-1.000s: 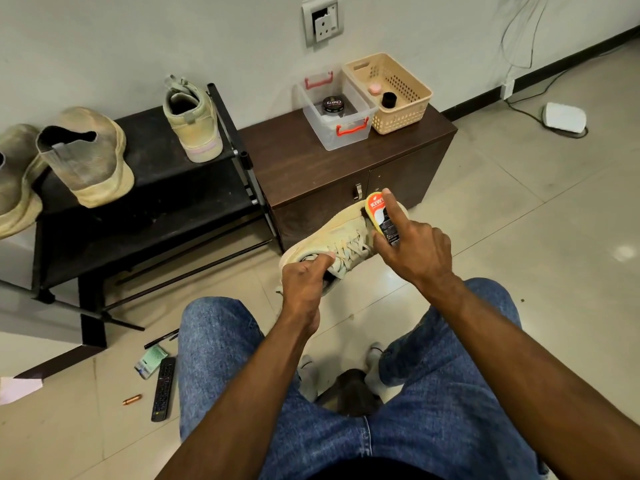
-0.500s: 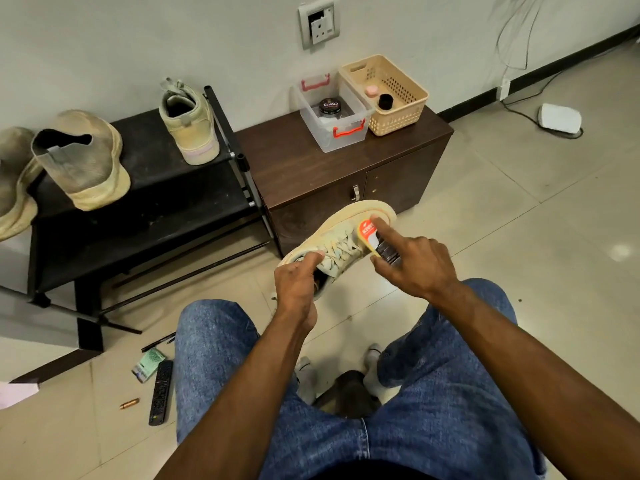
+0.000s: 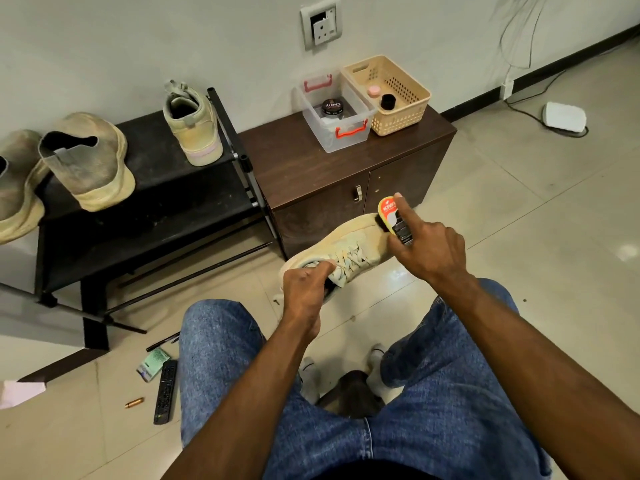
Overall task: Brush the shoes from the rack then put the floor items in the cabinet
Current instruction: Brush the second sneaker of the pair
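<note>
1. Head view, bg: tiled floor [image 3: 502,209] w/ pale wall; black shoe rack [image 3: 180,199] on the left, touching the brown cabinet [image 3: 322,174], doors closed.
2. Rack top: one laced shoe [image 3: 192,124] + two grey slip-ons [image 3: 86,161] [image 3: 15,188].
3. Cabinet top: clear box [image 3: 334,117] w/ polish tin [image 3: 332,108], beige basket [image 3: 389,95] beside it.
4. L hand [image 3: 306,289] grips beige sneaker [image 3: 346,251] at the collar, held off the floor, toe twd cabinet.
5. R hand [image 3: 429,251] curled round brush [image 3: 394,220], index finger along its back, bristles on the toe.
6. Floor items by rack foot: remote [image 3: 165,393], pen [image 3: 162,341], green packet [image 3: 152,365], small copper-coloured cylinder [image 3: 134,403]. None in cabinet yet.
7. Step (judged): brushing phase, shoe 1 of several.
8. Next needs: steady L-hand hold, strokes along the toe/sides, then return shoe to rack & take another.
</note>
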